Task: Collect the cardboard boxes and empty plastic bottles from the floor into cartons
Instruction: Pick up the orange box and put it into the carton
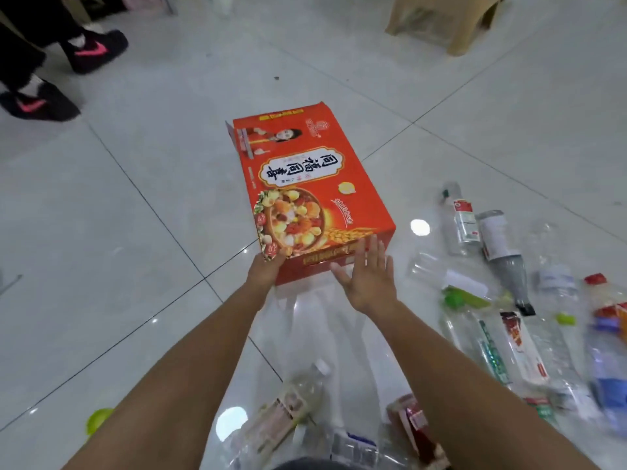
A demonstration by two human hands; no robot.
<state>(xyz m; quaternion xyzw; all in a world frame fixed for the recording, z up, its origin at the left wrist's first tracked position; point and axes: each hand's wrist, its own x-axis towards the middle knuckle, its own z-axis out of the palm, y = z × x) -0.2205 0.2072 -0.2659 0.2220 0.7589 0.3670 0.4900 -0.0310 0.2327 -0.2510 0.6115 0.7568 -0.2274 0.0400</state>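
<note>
- Red carton (305,184) is lying printed-face up on the tiled floor (135,232), center of view, long axis running away from the person.
- Left hand (266,269) is gripping the carton's near-left corner, thumb on top face, other fingers hidden under/behind the edge.
- Right hand (368,276) is hovering at the near-right edge w/ fingers spread and released, fingertips overlapping the carton's edge; can't tell if actually touching.
- Empty plastic bottles (492,266) are lying scattered on the floor to the right of the carton, clear, mixed labels and caps.
- More bottles (288,408) are lying between the forearms, near bottom of view.
- Green cap (98,420) is sitting on the floor at lower left.
- Someone's black shoes (91,50) w/ pink marks are standing at top left; a tan stool (444,18) at top right.
</note>
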